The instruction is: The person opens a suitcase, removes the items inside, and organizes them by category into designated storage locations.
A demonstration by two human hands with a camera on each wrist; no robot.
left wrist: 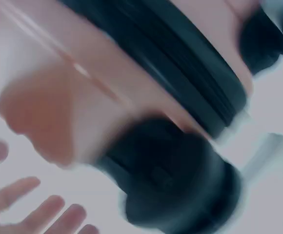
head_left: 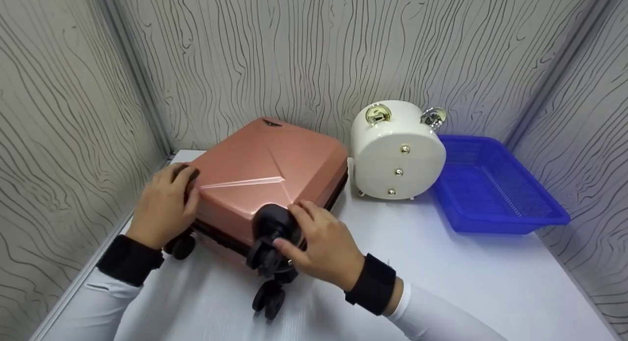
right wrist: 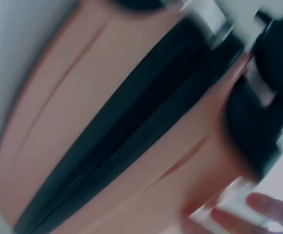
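Observation:
A rose-pink hard-shell suitcase [head_left: 245,169] lies flat, its black wheels toward me. My left hand [head_left: 167,203] bends its fingers and thumb about the suitcase's left upper corner, where a black wheel is mostly hidden. In the blurred left wrist view, a large black wheel [left wrist: 175,180] fills the lower middle, with spread fingertips of the left hand [left wrist: 19,214] beyond it. My right hand [head_left: 328,243] grips the near corner, fingertips on the black wheel housing [head_left: 274,221] and thumb against its wheel. In the right wrist view, a dark seam [right wrist: 131,117] runs between the pink shells.
Right of the suitcase stands a round white alarm-clock-shaped object [head_left: 378,159] with gold bells and studs. Beside it a blue plastic basket [head_left: 505,221] rests on the white table [head_left: 407,257]. Patterned walls [head_left: 294,51] enclose the table at the back and sides.

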